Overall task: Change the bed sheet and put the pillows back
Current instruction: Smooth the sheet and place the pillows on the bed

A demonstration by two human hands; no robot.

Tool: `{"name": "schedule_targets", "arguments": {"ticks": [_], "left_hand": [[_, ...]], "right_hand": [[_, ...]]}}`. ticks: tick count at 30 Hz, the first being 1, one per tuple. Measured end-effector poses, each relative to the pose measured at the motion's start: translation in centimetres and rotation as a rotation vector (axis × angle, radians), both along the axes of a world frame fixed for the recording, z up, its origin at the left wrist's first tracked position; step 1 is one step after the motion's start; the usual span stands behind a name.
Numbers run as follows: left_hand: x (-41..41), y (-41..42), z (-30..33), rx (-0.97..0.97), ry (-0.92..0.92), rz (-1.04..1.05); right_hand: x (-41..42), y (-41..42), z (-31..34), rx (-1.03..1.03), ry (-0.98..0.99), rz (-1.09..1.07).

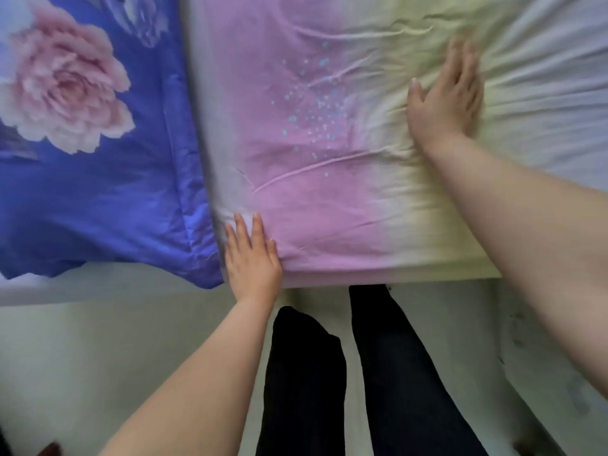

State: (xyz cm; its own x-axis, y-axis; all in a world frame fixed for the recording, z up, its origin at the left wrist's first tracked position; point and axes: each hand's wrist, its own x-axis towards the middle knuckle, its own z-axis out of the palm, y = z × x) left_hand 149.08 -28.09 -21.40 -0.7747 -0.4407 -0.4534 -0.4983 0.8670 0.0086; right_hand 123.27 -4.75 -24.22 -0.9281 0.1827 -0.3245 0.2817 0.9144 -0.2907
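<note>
Two flat hands on a pastel bed sheet at the bed's near edge.

The pink, pale yellow and white cotton bed sheet covers the bed; the left hand, at 7 o'clock, rests with straight fingers on its near edge, gripping nothing. The right hand, at 2 o'clock, presses flat on creased yellow cloth. A blue quilt with a pink rose print lies at 9 o'clock. No writing shows.

left hand: lay flat, fingers straight, on the near edge of the pink-and-yellow sheet
right hand: pressed flat farther in, blurred, wrinkles fanning out
blue floral cover: lay just left, overhanging the edge
</note>
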Motion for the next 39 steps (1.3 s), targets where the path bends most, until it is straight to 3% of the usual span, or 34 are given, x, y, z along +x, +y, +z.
{"name": "schedule_targets", "arguments": {"ticks": [2,5,7,9,10,12,17,19,22,25,28,30,32,36,39], "left_hand": [[1.4,-0.9,0.1,0.087,0.117,-0.030],[3.4,-2.9,1.2,0.203,0.319,0.007],[4.5,-4.6,2.3,0.222,0.411,0.023],[5.2,-6.9,3.3,0.244,0.471,0.034],[5.5,-8.3,3.8,0.243,0.481,0.014],[5.7,-11.2,4.8,0.244,0.497,-0.071],[4.5,-18.4,7.7,0.352,0.651,-0.243],[3.0,-21.7,9.1,0.306,0.726,-0.133],[-0.2,-27.7,11.6,0.213,0.778,0.308],[-3.1,-34.3,12.7,0.297,0.548,0.663],[-5.6,-38.1,12.9,0.584,0.448,0.899],[-7.2,-38.6,13.2,0.665,0.366,0.993],[-9.1,-38.0,13.4,0.706,0.326,0.994],[-13.3,-34.4,14.1,0.570,0.585,0.896],[-16.7,-30.0,16.5,0.539,0.791,0.826]], "right_hand": [[2.1,-4.6,-0.4,0.075,-0.051,0.114],[13.4,-14.8,-0.9,-0.106,-0.101,0.827],[22.0,-19.4,0.1,-0.212,-0.245,1.255],[26.4,-20.9,1.2,-0.123,-0.340,1.558],[27.3,-21.1,1.7,-0.095,-0.382,1.589],[27.5,-21.2,2.9,-0.171,-0.395,1.366],[20.9,-25.2,7.3,-0.234,-0.163,0.350],[17.0,-28.9,9.5,-0.419,-0.126,0.026],[12.2,-35.6,12.1,-0.673,-0.235,-0.273],[10.9,-41.3,12.8,-0.731,-0.402,-0.406],[10.6,-43.5,12.2,-0.805,-0.465,-0.601],[10.1,-43.8,12.2,-0.918,-0.379,-0.617],[9.9,-43.8,13.5,-0.904,-0.239,-0.564],[8.9,-41.1,17.5,-1.015,0.075,-0.574],[5.4,-38.2,19.7,-0.938,0.296,-0.533]]}}
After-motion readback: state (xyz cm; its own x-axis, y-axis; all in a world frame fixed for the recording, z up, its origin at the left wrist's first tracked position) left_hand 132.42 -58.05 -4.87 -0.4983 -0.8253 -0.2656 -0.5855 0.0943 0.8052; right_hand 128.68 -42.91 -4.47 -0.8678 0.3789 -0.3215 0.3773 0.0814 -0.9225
